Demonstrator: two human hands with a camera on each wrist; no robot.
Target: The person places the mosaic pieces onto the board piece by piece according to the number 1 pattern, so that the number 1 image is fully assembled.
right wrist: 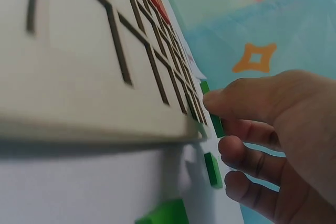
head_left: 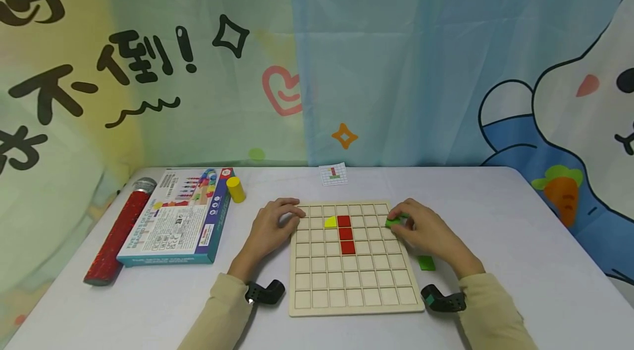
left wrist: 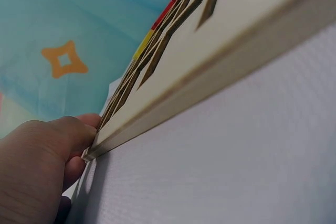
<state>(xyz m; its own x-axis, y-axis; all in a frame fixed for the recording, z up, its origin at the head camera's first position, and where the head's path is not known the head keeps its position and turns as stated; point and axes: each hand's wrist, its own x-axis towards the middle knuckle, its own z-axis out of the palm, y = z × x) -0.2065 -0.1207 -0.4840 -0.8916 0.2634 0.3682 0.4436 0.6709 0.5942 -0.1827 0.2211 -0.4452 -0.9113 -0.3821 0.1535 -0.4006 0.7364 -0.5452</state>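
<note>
A pale wooden grid board (head_left: 324, 282) lies on the table. Three red squares (head_left: 345, 234) run down its middle in a column, with a yellow rounded piece (head_left: 330, 222) left of the top one. My left hand (head_left: 274, 227) grips the board's far left corner, the thumb (left wrist: 79, 135) over the edge in the left wrist view. At the far right edge, my right hand (head_left: 423, 229) pinches a green block (head_left: 393, 222) between thumb and fingers. Another green block (head_left: 426, 263) lies right of the board. A further green block (right wrist: 212, 170) shows below the fingers in the right wrist view.
A small card (head_left: 333, 174) with a red and green grid pattern lies beyond the board. To the left are a boxed set (head_left: 173, 218), a yellow cylinder (head_left: 235, 189) and a red tube (head_left: 119, 234). A printed curtain (head_left: 376, 64) hangs behind the table.
</note>
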